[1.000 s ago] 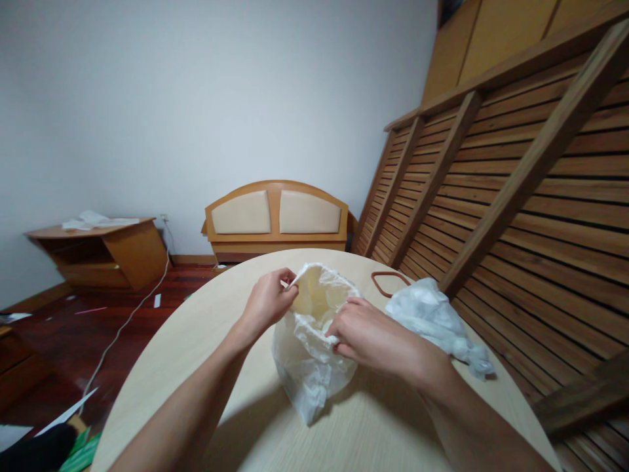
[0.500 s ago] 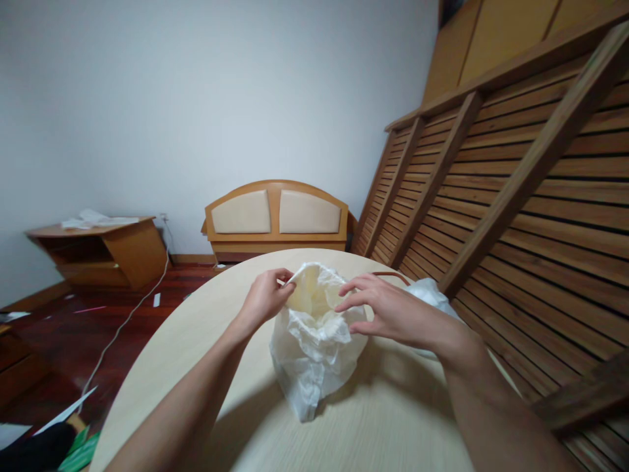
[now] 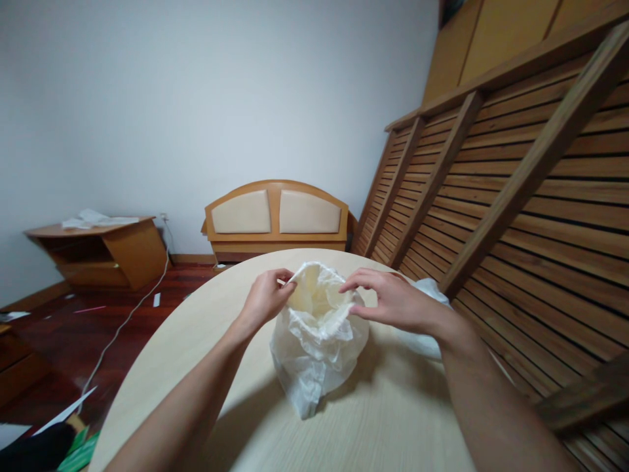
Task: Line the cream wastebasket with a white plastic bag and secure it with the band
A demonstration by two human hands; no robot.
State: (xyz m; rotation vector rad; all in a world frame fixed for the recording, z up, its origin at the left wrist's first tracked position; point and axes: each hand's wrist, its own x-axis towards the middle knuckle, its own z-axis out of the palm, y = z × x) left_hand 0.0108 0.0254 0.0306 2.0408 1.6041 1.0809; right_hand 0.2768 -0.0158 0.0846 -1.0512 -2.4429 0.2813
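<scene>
A thin white plastic bag (image 3: 314, 367) stands on the round pale wooden table (image 3: 236, 426), its mouth spread wide and its bunched bottom corner sticking out toward me. Pale yellow shows inside the mouth; whether a container sits within, I cannot tell. At the left side of the rim my left hand (image 3: 269, 295) pinches the bag's edge between thumb and fingers. My right hand (image 3: 388, 298) is at the right side of the rim, fingers curved and apart from the thumb, the thumb tip against the near right edge.
Behind my right wrist lies another crumpled white plastic bundle (image 3: 427, 344) on the table. A slatted wooden frame (image 3: 531, 229) leans along the right. Beyond the table are a padded headboard (image 3: 278, 239) and, left, a low cabinet (image 3: 132, 252). A white cable (image 3: 125, 324) crosses the floor.
My right hand has shifted slightly, its fingers drawn closer together and its thumb brought up to the rim. The left hand keeps its pinch in the same place.
</scene>
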